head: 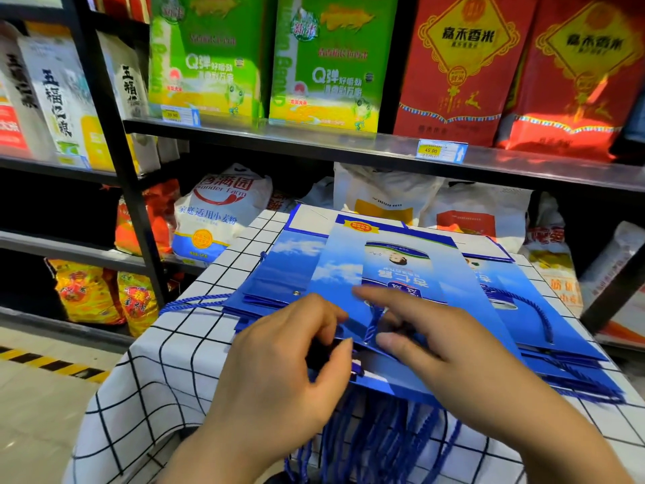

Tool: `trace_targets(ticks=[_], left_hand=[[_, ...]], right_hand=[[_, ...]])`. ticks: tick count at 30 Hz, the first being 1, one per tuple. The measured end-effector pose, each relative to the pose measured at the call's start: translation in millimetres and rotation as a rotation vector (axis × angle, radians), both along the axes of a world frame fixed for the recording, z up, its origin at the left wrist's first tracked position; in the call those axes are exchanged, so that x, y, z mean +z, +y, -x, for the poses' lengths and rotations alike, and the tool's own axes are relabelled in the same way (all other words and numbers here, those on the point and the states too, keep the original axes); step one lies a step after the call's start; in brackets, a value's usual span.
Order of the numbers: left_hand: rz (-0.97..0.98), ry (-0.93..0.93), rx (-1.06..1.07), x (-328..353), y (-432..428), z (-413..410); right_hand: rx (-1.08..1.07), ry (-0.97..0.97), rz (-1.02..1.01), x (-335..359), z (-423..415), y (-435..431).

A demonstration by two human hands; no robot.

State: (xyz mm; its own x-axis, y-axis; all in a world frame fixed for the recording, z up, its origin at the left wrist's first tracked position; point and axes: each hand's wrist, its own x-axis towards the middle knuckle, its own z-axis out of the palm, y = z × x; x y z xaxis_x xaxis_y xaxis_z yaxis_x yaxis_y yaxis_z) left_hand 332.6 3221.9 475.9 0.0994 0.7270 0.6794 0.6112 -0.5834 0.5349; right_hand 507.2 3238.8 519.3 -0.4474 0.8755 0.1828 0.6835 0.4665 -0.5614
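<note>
From the head camera, the top bag (394,270), a flat blue paper carrier printed with sky and a drink can, lies face up with its mouth turned toward the person, which puts the opening within easy reach of both hands. Under it and fanned out to either side is the stack of bags (275,277) of the same kind, resting on a checked cloth (181,361) that covers the small table below. At the near lip of the top bag, on its left corner, the left hand (289,361) has its fingers curled and pinches the upper layer of paper between thumb and forefinger. A dark slit shows there, so the pinch seems meant to peel the mouth apart. The right hand (429,330) lies over the top bag's near half, its forefinger straight on the printed face and its thumb at the lip, likely to pin the bag so it does not slide. Whether its other fingers catch the rope handle (371,326) between them cannot be told. Below the top bag's mouth, hanging cords (377,438) from the stack dangle over the table edge. Beyond the top bag's far end stands a shelf (349,144) carrying green packs (328,64) and red packs (464,71), with a flour sack (216,211) beneath.
</note>
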Motion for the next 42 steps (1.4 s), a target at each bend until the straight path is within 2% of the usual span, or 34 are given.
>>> trace_targets(ticks=[2, 4, 7, 10, 13, 15, 18, 20, 25, 27, 29, 32, 35, 37, 40, 42], left_hand=[[0.061, -0.011, -0.015, 0.0, -0.6, 3.0], [0.053, 0.065, -0.023, 0.2, -0.7, 5.6], [-0.020, 0.231, -0.013, 2.2, -2.9, 6.1], [-0.032, 0.310, 0.022, 5.8, -5.0, 5.2], [-0.010, 0.419, 0.069, 10.0, -4.7, 1.7], [0.010, 0.432, 0.091, 10.6, -4.4, -0.7], [0.060, 0.300, 0.084, 8.9, -3.9, 0.3], [0.052, 0.176, 0.084, 7.4, -2.4, 2.2], [-0.130, -0.219, 0.136, 10.5, -6.9, 7.2], [-0.158, -0.357, 0.149, 11.3, -8.9, 7.5], [-0.062, -0.340, 0.060, 15.3, -8.2, 0.5], [0.040, -0.060, -0.096, 28.9, -6.1, -23.5], [0.105, 0.120, -0.170, 46.0, 1.3, -43.1], [0.045, 0.184, -0.098, 52.1, 8.1, -45.0], [-0.053, 0.407, 0.088, 54.6, 18.2, -34.6], [-0.009, 0.541, 0.080, 53.5, 21.7, -23.9]], right_hand=[[0.032, -0.044, -0.030, -2.9, 3.7, 2.1], [0.022, -0.047, -0.063, -5.2, 5.6, 3.4], [-0.129, 0.011, -0.132, -9.1, 3.6, 5.1], [-0.249, 0.051, -0.207, -13.0, 0.9, 4.1], [-0.215, -0.049, -0.278, -11.1, -0.6, -2.7], [-0.115, -0.127, -0.266, -5.1, -3.8, -8.9], [-0.066, -0.303, -0.212, -5.1, 4.5, -19.2], [-0.080, -0.410, -0.280, -15.9, 17.1, -20.1], [-0.238, -0.297, -0.592, -11.5, 28.9, -12.8], [-0.308, -0.133, -0.710, 3.1, 24.3, -10.7], [-0.342, 0.162, -0.711, 18.1, 21.1, -7.4], [-0.347, 0.702, -0.697, 35.0, 20.5, -7.3], [-0.257, 1.314, -0.483, 50.3, 22.8, -10.8], [-0.231, 1.467, -0.315, 55.4, 23.9, -9.0], [-0.224, 1.748, -0.118, 45.0, 24.1, -3.3], [-0.252, 1.720, 0.016, 28.6, 26.1, -2.9]])
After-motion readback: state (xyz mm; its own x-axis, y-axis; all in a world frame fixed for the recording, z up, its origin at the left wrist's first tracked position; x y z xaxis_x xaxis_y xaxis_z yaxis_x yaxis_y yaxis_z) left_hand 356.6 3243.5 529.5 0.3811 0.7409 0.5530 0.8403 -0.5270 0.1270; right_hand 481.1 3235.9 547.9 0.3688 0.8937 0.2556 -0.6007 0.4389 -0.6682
